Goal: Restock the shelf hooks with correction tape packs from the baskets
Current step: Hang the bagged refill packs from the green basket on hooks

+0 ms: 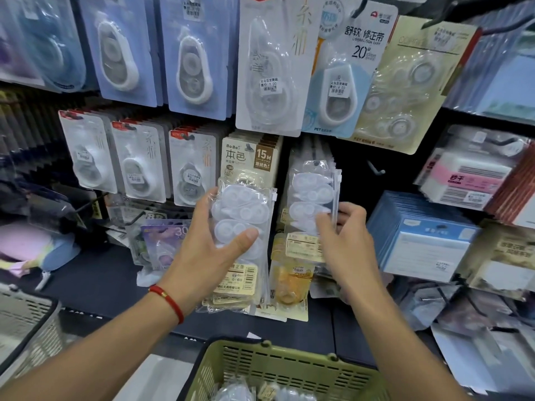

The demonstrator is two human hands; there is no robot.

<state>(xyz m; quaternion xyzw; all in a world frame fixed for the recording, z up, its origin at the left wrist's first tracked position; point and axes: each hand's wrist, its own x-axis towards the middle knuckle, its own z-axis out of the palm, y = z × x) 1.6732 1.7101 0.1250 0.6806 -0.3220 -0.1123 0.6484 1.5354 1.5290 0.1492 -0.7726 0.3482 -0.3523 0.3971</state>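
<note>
Gripping separate packs, hands apart; hook bare.

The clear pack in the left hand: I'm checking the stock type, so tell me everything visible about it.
The clear pack is a see-through plastic zip pouch holding stacked white teardrop-shaped correction tapes, with a cream barcode label at its lower end. It stands roughly upright before the shelf, beside a similar hanging pack. The left hand holds it, thumb across the front.
</note>
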